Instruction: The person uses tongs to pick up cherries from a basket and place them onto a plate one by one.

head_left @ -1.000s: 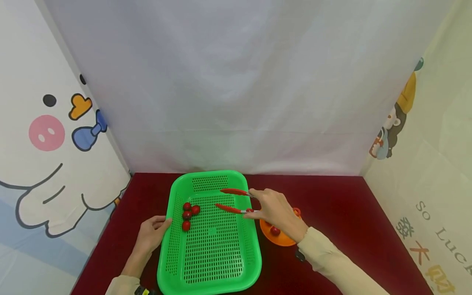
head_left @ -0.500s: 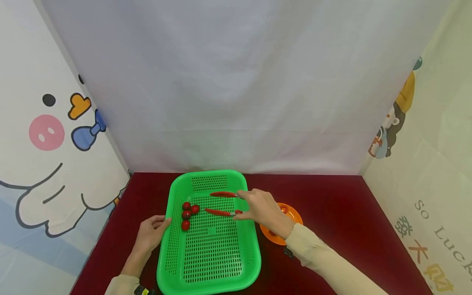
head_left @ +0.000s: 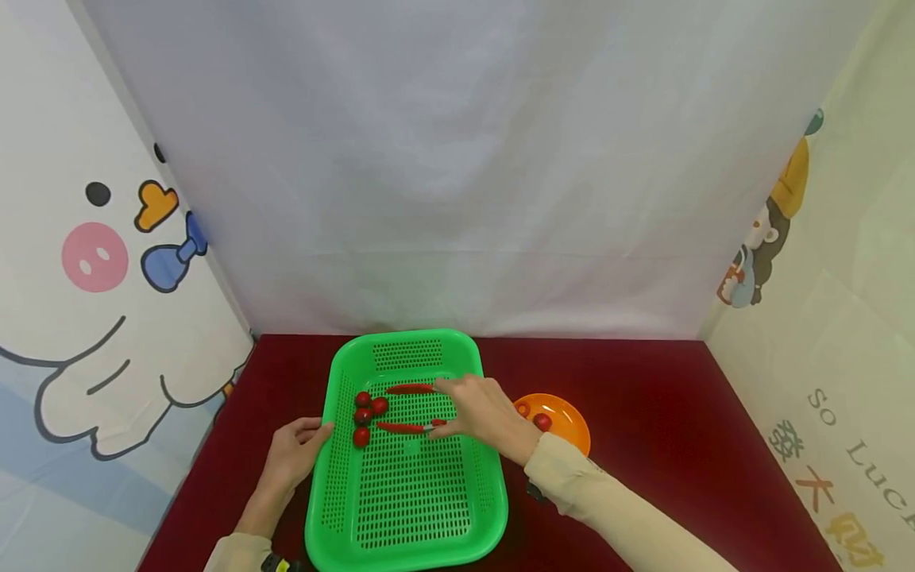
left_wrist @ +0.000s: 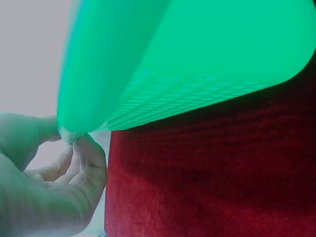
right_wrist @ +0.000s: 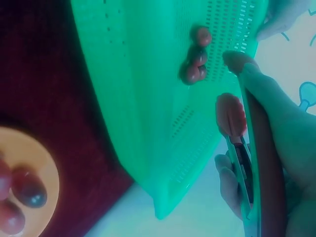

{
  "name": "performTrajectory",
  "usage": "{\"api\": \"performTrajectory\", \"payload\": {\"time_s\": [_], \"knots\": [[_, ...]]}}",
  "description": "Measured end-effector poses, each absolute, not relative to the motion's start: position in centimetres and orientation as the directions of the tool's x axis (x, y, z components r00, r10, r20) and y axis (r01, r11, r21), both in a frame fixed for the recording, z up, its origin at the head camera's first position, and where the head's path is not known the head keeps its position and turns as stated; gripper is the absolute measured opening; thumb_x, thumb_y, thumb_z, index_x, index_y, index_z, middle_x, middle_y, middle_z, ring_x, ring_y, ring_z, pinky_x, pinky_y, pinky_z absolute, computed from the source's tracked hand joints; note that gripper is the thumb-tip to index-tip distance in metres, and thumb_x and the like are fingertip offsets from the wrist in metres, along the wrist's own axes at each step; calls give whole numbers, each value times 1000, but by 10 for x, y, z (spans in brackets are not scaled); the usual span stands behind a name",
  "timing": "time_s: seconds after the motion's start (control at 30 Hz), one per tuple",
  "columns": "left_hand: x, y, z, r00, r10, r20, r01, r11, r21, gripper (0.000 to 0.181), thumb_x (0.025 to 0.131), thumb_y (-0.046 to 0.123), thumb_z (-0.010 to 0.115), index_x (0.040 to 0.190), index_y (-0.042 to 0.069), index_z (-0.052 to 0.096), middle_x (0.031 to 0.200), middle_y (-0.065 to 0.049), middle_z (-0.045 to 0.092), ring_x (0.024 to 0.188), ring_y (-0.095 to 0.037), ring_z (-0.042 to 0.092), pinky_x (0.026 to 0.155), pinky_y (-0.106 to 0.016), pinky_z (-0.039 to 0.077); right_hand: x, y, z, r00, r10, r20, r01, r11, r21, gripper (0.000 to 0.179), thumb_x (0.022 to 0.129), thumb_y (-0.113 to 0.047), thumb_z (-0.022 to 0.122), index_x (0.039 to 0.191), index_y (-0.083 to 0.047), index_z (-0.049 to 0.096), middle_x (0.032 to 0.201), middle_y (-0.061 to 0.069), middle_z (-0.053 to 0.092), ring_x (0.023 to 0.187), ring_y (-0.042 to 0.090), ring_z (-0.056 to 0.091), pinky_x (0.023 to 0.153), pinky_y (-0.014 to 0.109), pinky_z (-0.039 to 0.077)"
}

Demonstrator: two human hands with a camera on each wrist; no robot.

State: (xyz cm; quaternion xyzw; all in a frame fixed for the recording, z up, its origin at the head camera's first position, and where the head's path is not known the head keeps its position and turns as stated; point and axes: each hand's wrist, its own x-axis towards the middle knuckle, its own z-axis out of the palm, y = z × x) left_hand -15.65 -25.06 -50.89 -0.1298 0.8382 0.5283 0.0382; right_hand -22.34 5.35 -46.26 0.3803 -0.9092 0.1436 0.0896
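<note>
R hand [head_left: 479, 411] grips spread red-tipped metal tongs [head_left: 402, 428] over green plastic basket [head_left: 415, 496]
L hand [head_left: 295, 451] pinches rim [head_left: 315, 485], prob. steadying it.

The orange plate [right_wrist: 51, 170] and tongs [right_wrist: 267, 182] run off the right wrist view's edges.

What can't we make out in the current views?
Number of red round pieces on the orange plate: head view, right sleeve covers part; right wrist view, left edge cuts the plate off.
Rear end of the tongs: head view, right grip hides it; right wrist view, bottom edge cuts it off.
Inside of the green basket: left wrist view, its own wall hides it.
</note>
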Motion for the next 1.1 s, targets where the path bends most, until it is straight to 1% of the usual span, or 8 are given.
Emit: {"api": "performTrajectory", "payload": {"time_s": [0.17, 0.3, 0.43, 0.5, 0.57, 0.73, 0.87, 1.1], "knots": [[-158, -251, -509, -963, -176, -202, -259, 410, 875, 43, 107, 24, 60, 133, -10, 58, 118, -27, 67, 92, -23, 67, 73, -30, 54, -225, 43, -465, -670, -688, 279, -739, 654, -164, 57, 70, -56, 91, 102, -13, 70, 75, -2, 68, 55, 7, 50, 44, 16, 34], [-158, -251, -509, -964, -176, -200, -257, 413, 874, 43, 107, 24, 60, 133, -11, 58, 118, -28, 67, 94, -26, 67, 73, -32, 54, -225, 36, -465, -669, -695, 264, -740, 657, -146, 56, 69, -57, 91, 98, -14, 68, 66, -4, 60, 53, 6, 42, 44, 16, 29], [-158, -251, -510, -963, -177, -204, -261, 419, 870, 43, 107, 24, 60, 133, -11, 58, 119, -28, 66, 98, -30, 66, 76, -34, 54, -224, 29, -466, -668, -702, 245, -739, 664, -112, 61, 67, -60, 90, 100, -14, 68, 62, -5, 54, 51, 4, 35, 43, 16, 24], [-158, -251, -510, -962, -176, -207, -264, 422, 867, 44, 107, 24, 59, 134, -10, 58, 121, -28, 66, 101, -32, 66, 78, -36, 55, -223, 25, -468, -669, -705, 237, -739, 666, -105, 63, 67, -60, 91, 105, -14, 69, 59, -7, 50, 50, 4, 33, 42, 16, 22], [-158, -251, -511, -962, -174, -213, -268, 420, 867, 44, 107, 25, 58, 135, -9, 57, 122, -29, 65, 104, -34, 65, 81, -38, 55, -222, 22, -469, -671, -707, 223, -737, 668, -101, 64, 66, -60, 91, 105, -13, 69, 56, -7, 42, 49, 5, 29, 42, 18, 20], [-157, -251, -512, -962, -168, -216, -267, 414, 870, 45, 107, 26, 58, 136, -9, 56, 126, -30, 63, 110, -38, 63, 85, -43, 55, -220, 15, -474, -672, -712, 202, -737, 669, -94, 60, 68, -58, 92, 99, -14, 67, 54, -7, 33, 49, 7, 26, 42, 18, 20], [-157, -251, -512, -963, -166, -211, -262, 417, 870, 46, 107, 25, 58, 136, -10, 56, 127, -31, 62, 113, -40, 61, 87, -45, 54, -220, 10, -478, -668, -718, 193, -741, 665, -93, 55, 68, -56, 93, 93, -14, 66, 54, -7, 31, 49, 6, 25, 42, 18, 20], [-159, -251, -512, -964, -166, -209, -261, 420, 869, 46, 107, 26, 59, 137, -10, 56, 127, -31, 62, 115, -42, 60, 89, -48, 53, -220, 3, -481, -676, -717, 170, -732, 680, -44, 54, 69, -58, 91, 84, -14, 62, 54, -7, 28, 50, 6, 25, 42, 18, 19]]}}
